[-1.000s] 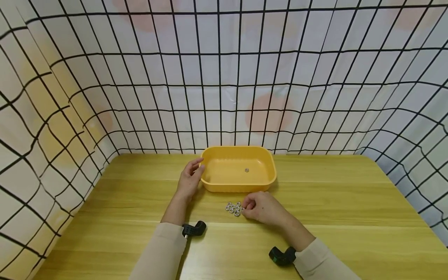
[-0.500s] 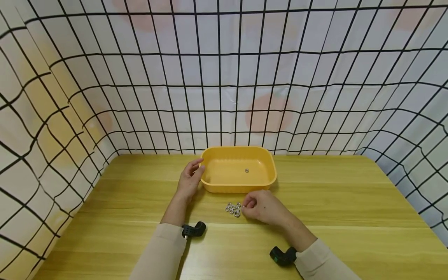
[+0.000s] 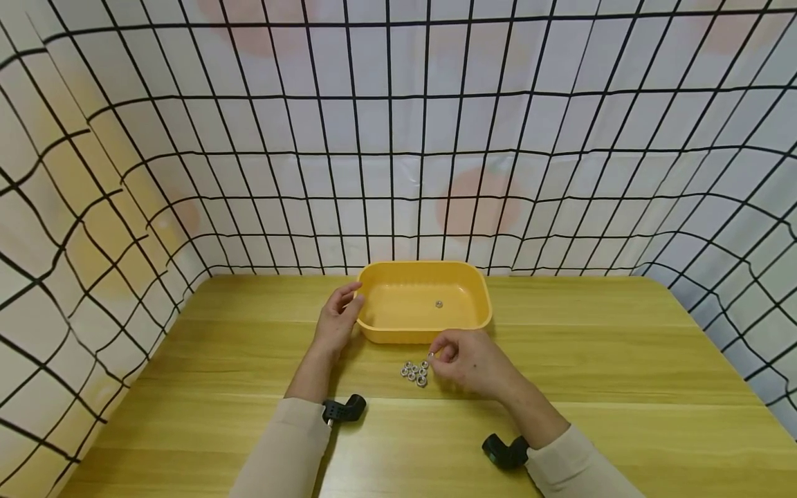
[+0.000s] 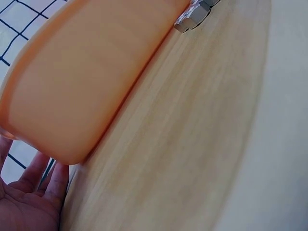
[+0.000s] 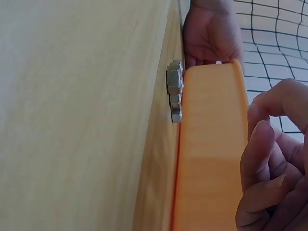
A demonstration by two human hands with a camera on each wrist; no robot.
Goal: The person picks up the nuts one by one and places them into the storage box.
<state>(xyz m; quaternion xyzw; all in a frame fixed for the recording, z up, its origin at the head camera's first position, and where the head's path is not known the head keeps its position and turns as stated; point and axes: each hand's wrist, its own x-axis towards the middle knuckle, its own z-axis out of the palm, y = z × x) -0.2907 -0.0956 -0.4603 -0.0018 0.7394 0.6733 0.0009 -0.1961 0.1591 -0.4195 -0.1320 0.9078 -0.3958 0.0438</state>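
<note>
A yellow plastic tray (image 3: 423,336) stands at the back middle of the table, with one small metal nut (image 3: 438,304) lying on its floor. My left hand (image 3: 337,322) rests against the tray's left end, fingers fairly straight, as the left wrist view also shows with the fingers (image 4: 57,185) by the tray's corner. Just in front of the tray, my right hand (image 3: 472,361) pinches a small shiny nut (image 3: 430,355) between thumb and forefinger, raised a little; the fingers mostly hide it. Left of that hand, several hex nuts (image 3: 415,373) lie in a tight cluster on the table.
The wooden table (image 3: 591,346) runs out to both sides. Behind and beside it rises a black wire grid (image 3: 407,152) with pale patterned sheeting behind. Each wrist carries a black camera, one on the left (image 3: 345,409) and one on the right (image 3: 506,452).
My right hand has lifted off the table beside the cluster and moved slightly toward the tray, a nut between its fingertips. The left hand and the tray have stayed put.
</note>
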